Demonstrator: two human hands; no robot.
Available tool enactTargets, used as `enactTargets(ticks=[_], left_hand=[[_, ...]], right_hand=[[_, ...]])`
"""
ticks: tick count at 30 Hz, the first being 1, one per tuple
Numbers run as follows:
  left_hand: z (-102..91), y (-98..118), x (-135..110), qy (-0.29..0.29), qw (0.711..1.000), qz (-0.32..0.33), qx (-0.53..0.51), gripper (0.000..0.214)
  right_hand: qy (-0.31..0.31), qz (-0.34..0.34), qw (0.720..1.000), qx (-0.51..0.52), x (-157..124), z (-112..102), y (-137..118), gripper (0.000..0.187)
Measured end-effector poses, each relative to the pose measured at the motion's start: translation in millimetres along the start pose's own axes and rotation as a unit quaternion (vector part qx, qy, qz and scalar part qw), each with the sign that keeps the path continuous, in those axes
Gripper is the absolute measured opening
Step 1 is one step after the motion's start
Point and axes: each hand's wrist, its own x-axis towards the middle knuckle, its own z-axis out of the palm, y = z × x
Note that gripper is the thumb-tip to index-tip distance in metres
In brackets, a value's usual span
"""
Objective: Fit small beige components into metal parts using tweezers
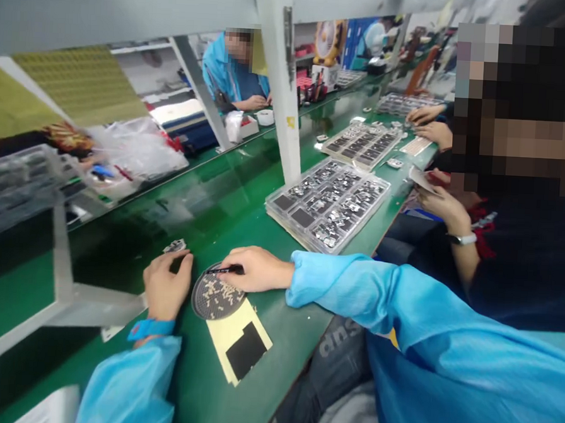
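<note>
My left hand (167, 287) rests on the green bench with curled fingers and thumb, closed at the edge of a small silvery metal part (175, 245). The part lies just beyond the fingertips, and the exact grip is partly hidden. My right hand (258, 268) pinches black tweezers (232, 269), held low over a round dark ribbed dish (199, 299). Scattered across the dish are several tiny beige pieces (221, 291); whether the tweezer tips hold one is too small to tell. Below the dish lies a pale yellow card (219, 344) with a black rectangle (247, 350) on it.
A clear compartment tray (304, 238) of small metal parts stands beyond my right hand, with a second tray (356, 146) behind. To the right sits a co-worker whose hand (446, 210) holds a flat piece. A white metal post (285, 110) and a frame bar (92, 306) flank the bench.
</note>
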Motion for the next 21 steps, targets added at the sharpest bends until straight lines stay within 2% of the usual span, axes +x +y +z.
enactTargets(ticks=[4, 6, 8, 10, 12, 21], left_hand=[[-4.2, 6, -2, 0.026, 0.999, -0.046, -0.007, 0.040], [-6.4, 10, -3, 0.000, 0.995, -0.096, -0.021, 0.041], [-8.3, 14, -2, -0.058, 0.990, -0.126, -0.018, 0.039], [-9.7, 16, -1, -0.105, 0.987, -0.124, 0.003, 0.038], [-10.7, 16, 0, -0.124, 0.985, -0.121, 0.020, 0.037], [-11.4, 14, 1, -0.125, 0.985, -0.112, 0.028, 0.039]], right_hand=[[-0.008, -0.004, 1.000, 0.006, 0, 2, -1, 0.023], [-0.010, -0.009, 1.000, 0.007, 1, 2, -1, 0.023], [-0.012, -0.012, 1.000, 0.006, 2, 2, -1, 0.024], [-0.015, -0.015, 1.000, 0.009, 3, 2, -1, 0.026], [-0.019, -0.017, 1.000, 0.015, 3, 2, 0, 0.027], [-0.033, -0.007, 0.999, 0.014, 5, -1, 0, 0.031]])
